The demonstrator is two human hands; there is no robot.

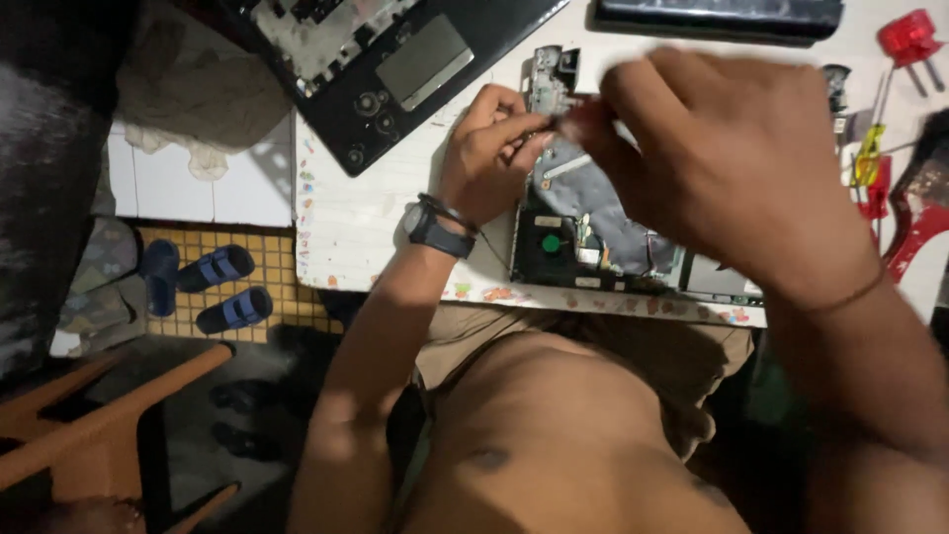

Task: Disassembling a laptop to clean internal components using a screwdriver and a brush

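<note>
Head view: the white worktop carries a black laptop shell at eleven o'clock. At centre lies the circuit board. Both hands, left and right, pinch a small part above its twelve o'clock edge.

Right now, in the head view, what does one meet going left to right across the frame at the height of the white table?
Blue sandals on the tiled floor → white table's edge → left hand with wristwatch → opened circuit board → right hand → red-handled tools.
</note>
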